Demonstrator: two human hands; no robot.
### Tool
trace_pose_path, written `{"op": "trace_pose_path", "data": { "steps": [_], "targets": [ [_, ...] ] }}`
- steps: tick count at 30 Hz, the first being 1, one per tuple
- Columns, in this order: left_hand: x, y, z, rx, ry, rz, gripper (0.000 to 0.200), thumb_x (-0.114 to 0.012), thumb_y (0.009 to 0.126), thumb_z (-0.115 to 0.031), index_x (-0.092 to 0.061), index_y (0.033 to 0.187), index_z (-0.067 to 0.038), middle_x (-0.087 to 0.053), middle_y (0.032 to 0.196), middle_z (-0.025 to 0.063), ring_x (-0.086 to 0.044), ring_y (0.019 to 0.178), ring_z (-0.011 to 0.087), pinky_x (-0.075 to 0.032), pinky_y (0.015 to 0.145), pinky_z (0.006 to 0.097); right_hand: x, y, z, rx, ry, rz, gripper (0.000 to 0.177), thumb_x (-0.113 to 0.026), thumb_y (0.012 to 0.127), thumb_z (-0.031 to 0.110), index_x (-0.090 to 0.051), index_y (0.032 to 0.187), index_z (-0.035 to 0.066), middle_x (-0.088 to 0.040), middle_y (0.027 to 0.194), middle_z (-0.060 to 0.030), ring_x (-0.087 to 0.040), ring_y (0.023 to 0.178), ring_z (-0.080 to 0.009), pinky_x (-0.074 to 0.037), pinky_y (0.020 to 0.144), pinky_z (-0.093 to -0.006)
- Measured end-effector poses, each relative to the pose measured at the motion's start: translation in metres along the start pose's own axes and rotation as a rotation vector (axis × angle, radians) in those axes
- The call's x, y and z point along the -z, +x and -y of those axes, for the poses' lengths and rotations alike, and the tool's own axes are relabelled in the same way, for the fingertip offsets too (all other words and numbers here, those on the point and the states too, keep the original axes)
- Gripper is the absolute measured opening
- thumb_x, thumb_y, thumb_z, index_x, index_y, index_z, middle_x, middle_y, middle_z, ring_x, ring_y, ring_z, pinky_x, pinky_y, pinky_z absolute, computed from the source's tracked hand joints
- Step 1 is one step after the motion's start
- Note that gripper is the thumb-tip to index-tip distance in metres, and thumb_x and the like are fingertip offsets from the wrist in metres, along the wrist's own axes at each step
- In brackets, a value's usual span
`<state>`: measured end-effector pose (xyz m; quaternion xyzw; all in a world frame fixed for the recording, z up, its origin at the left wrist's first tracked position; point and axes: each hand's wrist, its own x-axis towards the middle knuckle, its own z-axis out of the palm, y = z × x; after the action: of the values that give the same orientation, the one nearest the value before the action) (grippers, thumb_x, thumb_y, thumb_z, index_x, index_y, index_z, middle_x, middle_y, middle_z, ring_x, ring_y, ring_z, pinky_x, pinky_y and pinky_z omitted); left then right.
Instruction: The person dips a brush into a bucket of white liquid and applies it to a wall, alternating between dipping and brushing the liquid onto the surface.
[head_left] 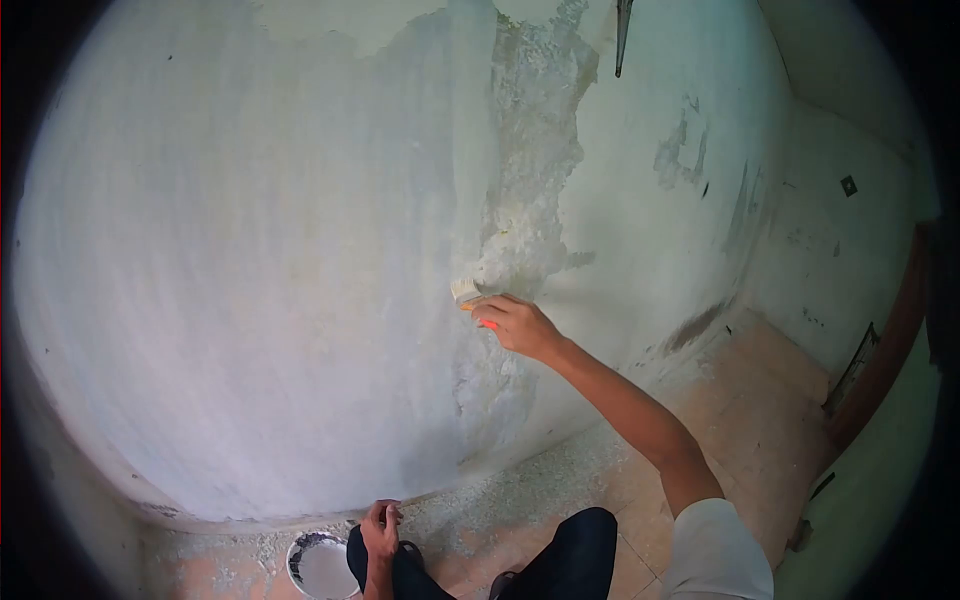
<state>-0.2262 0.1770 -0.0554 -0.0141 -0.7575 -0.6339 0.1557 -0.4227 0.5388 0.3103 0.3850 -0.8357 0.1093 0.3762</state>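
My right hand [512, 324] is closed around the orange handle of a paintbrush [466, 292]. The brush's pale bristles are against the wall [300, 250], beside a rough, peeled strip [535, 130] that runs down from the top. Low in the view, my left hand [381, 527] rests by my left knee with its fingers curled; whether it holds anything is too small to tell. Just left of that knee stands a round bucket [325, 568] with pale liquid inside and dark marks on its rim.
Flakes of debris [540, 490] lie on the tiled floor [740, 400] along the wall's foot. A dark metal piece [622, 40] hangs on the wall at the top. At the right is a reddish-brown frame [885, 370]. My bent knees are at the bottom.
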Motion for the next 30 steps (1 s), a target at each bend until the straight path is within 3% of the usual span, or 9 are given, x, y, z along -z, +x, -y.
{"op": "trace_pose_path", "data": {
  "steps": [6, 8, 12, 15, 18, 24, 26, 29, 30],
  "targets": [
    [-0.007, -0.005, -0.006, -0.006, -0.003, -0.021, 0.029, -0.059, 0.112, -0.024, -0.076, 0.109, -0.002, -0.074, 0.078, 0.0078, -0.073, 0.073, 0.0158, -0.056, 0.070, 0.0309, 0.113, 0.160, -0.030, -0.164, 0.116, -0.056, 0.026, -0.073, 0.097, 0.000, -0.081, 0.120, 0.008, -0.082, 0.116, -0.0124, -0.078, 0.104, -0.0269, -0.061, 0.093, -0.0375],
    [-0.007, -0.001, -0.006, -0.042, -0.013, -0.047, 0.029, -0.058, 0.112, -0.024, -0.076, 0.108, -0.002, -0.073, 0.078, 0.0077, -0.072, 0.072, 0.0155, -0.055, 0.070, 0.0308, 0.162, 0.216, -0.032, -0.005, 0.047, -0.180, 0.029, -0.069, 0.093, -0.005, -0.081, 0.117, 0.006, -0.083, 0.112, -0.0109, -0.079, 0.098, -0.0224, -0.061, 0.087, -0.0350],
    [-0.004, -0.002, -0.013, 0.012, -0.007, -0.058, 0.028, -0.058, 0.113, -0.023, -0.075, 0.108, -0.001, -0.072, 0.077, 0.0077, -0.071, 0.072, 0.0155, -0.055, 0.070, 0.0302, 0.221, 0.284, -0.024, 0.293, -0.100, -0.650, 0.029, -0.068, 0.089, -0.006, -0.081, 0.111, 0.008, -0.082, 0.109, -0.0134, -0.078, 0.097, -0.0325, -0.061, 0.087, -0.0387],
    [0.001, 0.001, -0.009, -0.046, -0.010, -0.049, 0.029, -0.058, 0.113, -0.023, -0.074, 0.107, 0.000, -0.071, 0.077, 0.0078, -0.069, 0.072, 0.0150, -0.054, 0.071, 0.0293, 0.224, 0.304, -0.037, 0.235, -0.006, -0.717, 0.017, -0.078, 0.096, 0.004, -0.082, 0.113, 0.001, -0.084, 0.107, -0.0158, -0.080, 0.094, -0.0247, -0.061, 0.084, -0.0355],
    [0.006, 0.000, -0.007, -0.061, -0.028, -0.046, 0.030, -0.057, 0.113, -0.024, -0.074, 0.107, 0.001, -0.071, 0.078, 0.0074, -0.067, 0.072, 0.0144, -0.053, 0.071, 0.0293, 0.162, 0.254, -0.050, 0.259, -0.176, -0.602, 0.031, -0.070, 0.090, -0.004, -0.082, 0.114, 0.013, -0.080, 0.116, -0.0121, -0.077, 0.098, -0.0354, -0.062, 0.085, -0.0408],
    [0.019, -0.008, -0.012, -0.035, -0.096, -0.063, 0.032, -0.057, 0.114, -0.025, -0.074, 0.107, 0.000, -0.071, 0.080, 0.0070, -0.066, 0.074, 0.0135, -0.052, 0.072, 0.0293, 0.013, 0.029, -0.023, 0.113, -0.103, -0.254, 0.029, -0.077, 0.096, 0.003, -0.080, 0.124, 0.011, -0.080, 0.126, -0.0116, -0.077, 0.114, -0.0292, -0.065, 0.098, -0.0382],
    [0.020, -0.008, -0.009, -0.058, -0.087, -0.044, 0.046, -0.054, 0.116, -0.039, -0.074, 0.108, 0.001, -0.070, 0.080, 0.0071, -0.065, 0.074, 0.0139, -0.052, 0.070, 0.0306, -0.022, -0.038, 0.002, -0.065, 0.087, -0.042, 0.028, -0.072, 0.097, -0.001, -0.080, 0.121, 0.012, -0.078, 0.130, -0.0089, -0.077, 0.117, -0.0286, -0.065, 0.098, -0.0389],
    [0.018, -0.007, -0.005, -0.062, -0.166, -0.040, 0.044, -0.055, 0.116, -0.037, -0.074, 0.109, 0.001, -0.070, 0.081, 0.0075, -0.066, 0.074, 0.0139, -0.053, 0.070, 0.0310, -0.045, -0.063, 0.003, -0.230, 0.241, 0.284, 0.030, -0.071, 0.097, -0.002, -0.081, 0.121, 0.013, -0.078, 0.126, -0.0088, -0.076, 0.115, -0.0283, -0.064, 0.098, -0.0400],
    [0.019, -0.007, -0.003, -0.061, -0.164, -0.041, 0.044, -0.055, 0.116, -0.037, -0.074, 0.109, 0.001, -0.070, 0.081, 0.0075, -0.066, 0.074, 0.0139, -0.053, 0.070, 0.0310, -0.041, -0.044, 0.000, -0.064, 0.167, 0.120, 0.029, -0.069, 0.097, -0.003, -0.081, 0.119, 0.012, -0.079, 0.117, -0.0112, -0.077, 0.109, -0.0295, -0.063, 0.095, -0.0405]
  ]
}}
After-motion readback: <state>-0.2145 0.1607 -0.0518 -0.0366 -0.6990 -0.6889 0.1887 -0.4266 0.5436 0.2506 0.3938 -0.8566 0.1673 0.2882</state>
